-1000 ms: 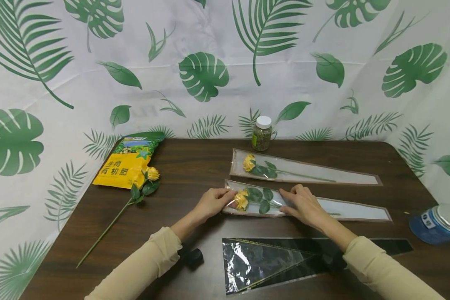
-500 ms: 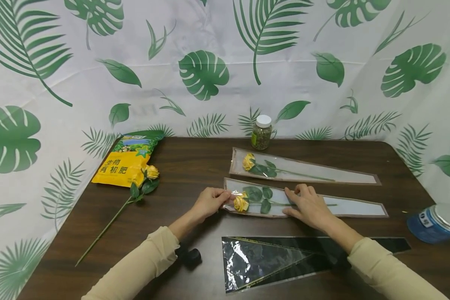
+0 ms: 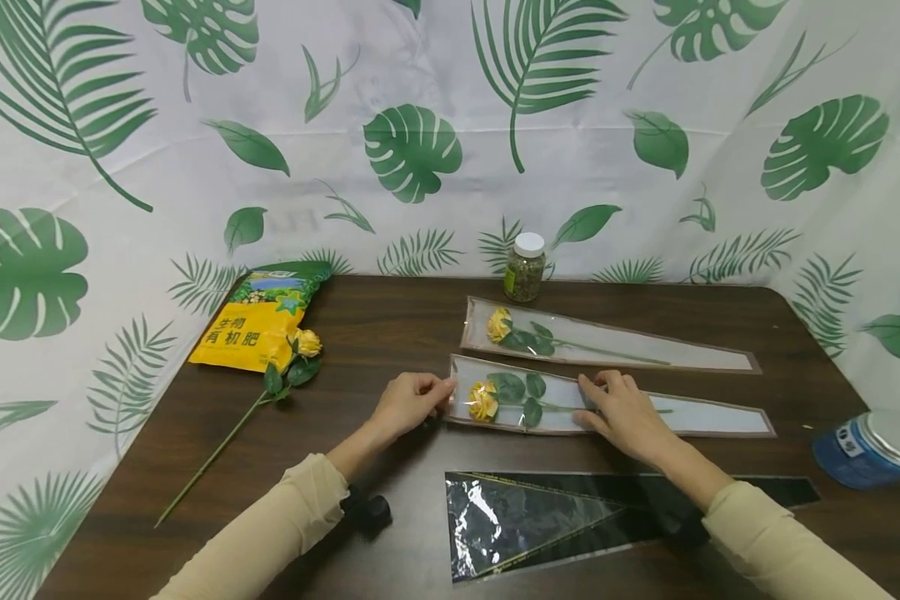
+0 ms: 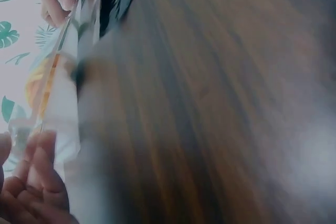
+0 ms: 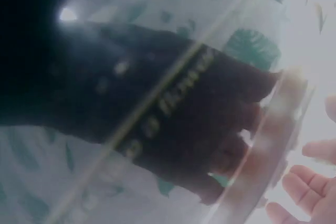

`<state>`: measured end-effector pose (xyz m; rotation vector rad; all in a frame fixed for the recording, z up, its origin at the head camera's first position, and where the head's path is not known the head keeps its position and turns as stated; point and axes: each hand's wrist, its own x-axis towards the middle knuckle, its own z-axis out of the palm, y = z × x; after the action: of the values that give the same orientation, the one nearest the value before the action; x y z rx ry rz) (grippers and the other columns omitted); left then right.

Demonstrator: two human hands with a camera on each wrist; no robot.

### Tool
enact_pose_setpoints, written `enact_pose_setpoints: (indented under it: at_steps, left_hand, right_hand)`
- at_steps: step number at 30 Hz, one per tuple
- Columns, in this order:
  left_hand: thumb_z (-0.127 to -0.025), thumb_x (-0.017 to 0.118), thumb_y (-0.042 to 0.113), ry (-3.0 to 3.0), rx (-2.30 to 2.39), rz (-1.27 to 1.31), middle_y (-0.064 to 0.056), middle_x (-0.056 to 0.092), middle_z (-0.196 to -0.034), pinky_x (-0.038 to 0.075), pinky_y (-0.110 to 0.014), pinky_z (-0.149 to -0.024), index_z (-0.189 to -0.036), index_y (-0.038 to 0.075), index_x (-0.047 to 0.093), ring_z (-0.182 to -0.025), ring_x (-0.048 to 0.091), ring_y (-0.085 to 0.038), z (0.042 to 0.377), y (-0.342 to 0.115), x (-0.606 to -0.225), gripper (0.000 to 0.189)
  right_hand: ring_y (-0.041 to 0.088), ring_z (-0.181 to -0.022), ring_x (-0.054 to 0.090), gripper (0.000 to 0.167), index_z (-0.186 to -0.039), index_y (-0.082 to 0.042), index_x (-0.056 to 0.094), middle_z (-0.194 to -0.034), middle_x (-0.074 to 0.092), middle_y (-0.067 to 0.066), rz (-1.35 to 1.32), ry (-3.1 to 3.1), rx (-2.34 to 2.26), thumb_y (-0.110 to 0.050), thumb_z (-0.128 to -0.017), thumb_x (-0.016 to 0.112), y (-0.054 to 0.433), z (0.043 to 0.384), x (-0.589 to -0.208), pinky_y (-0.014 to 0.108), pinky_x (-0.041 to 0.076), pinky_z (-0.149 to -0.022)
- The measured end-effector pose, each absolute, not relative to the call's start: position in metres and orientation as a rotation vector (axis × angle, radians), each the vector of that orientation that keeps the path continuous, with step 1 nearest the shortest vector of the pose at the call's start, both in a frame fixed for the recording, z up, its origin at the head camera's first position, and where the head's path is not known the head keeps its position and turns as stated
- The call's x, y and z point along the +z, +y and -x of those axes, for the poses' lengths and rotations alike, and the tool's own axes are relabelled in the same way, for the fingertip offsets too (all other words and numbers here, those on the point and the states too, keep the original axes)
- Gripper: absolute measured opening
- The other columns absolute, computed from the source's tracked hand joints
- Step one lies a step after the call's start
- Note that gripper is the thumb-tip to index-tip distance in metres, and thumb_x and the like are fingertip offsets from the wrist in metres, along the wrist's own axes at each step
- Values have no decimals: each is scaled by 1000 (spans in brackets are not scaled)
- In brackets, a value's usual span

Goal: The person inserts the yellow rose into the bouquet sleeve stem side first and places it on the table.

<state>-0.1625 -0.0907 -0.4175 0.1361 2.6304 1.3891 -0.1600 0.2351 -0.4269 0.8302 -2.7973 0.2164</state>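
- Backdrop cloth [image 3: 322, 179]: white, printed with green leaves, hanging behind the counter.
- Counter [image 3: 390, 325]: dark wood grain, bearing all the objects below.
- Black wrapper [image 3: 528, 517]: glossy, tapered, lying nearest the person, partly beneath the right forearm; unchanged from one second earlier.
- Front white wrapper [image 3: 708, 417]: clear-faced, brown-edged, midway between the black wrapper and its rear twin, wide end to the left.
- Rear white wrapper [image 3: 630, 342]: the same type, holding a yellow rose with its stem; unmoved.
- Yellow bag [image 3: 243, 333]: at the far left, lying with its green top away from the person.
- Front rose [image 3: 483, 401]: inside the front white wrapper, its bloom near the wide end, stem passing beneath the right hand.
- Loose rose [image 3: 302, 370]: bloom against the bag, stem slanting toward the person.
- Blue can [image 3: 858, 450]: at the right edge.
- Right hand [image 3: 622, 417]: thumb and fingers spread across the front wrapper, gripping its width; slightly farther right than one second earlier.
- Left hand [image 3: 408, 406]: nearly closed, fingertips pinching the wrapper's wide-end edge; earlier they lay beside the bloom.
- Jar [image 3: 525, 279]: white-lidded, upright at the back.
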Motion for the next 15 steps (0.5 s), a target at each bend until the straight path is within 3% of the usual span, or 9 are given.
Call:
enact_pose_setpoints:
  at_steps: [5, 10, 15]
  left_hand:
    - [-99, 49, 29, 2385, 1556, -110, -12, 69, -92, 54, -28, -64, -102, -1, 64, -74, 65, -16, 142, -120, -416, 34]
    - [-101, 43, 20, 1848, 1712, -58, -24, 60, -114, 56, -34, -80, -127, -15, 43, -93, 66, -21, 101, -139, -419, 43]
    - [-101, 45, 22, 1561, 1746, 55, -24, 55, -126, 51, -41, -90, -136, -14, 33, -109, 61, -28, 62, -133, -417, 51]
  right_hand:
    - [24, -75, 48, 50, -114, 4, 63, -96, 56, 18, -1011, -2508, 357, -14, -70, 80, 223, 149, -423, 35, 40, -62]
    - [9, -77, 44, 53, -117, -3, 64, -94, 56, 4, -1213, -2524, 490, -27, -72, 79, 199, 117, -421, 24, 40, -62]
    - [4, -76, 40, 62, -121, -8, 63, -94, 53, -1, -1321, -2680, 479, -39, -70, 79, 184, 94, -425, 18, 38, -59]
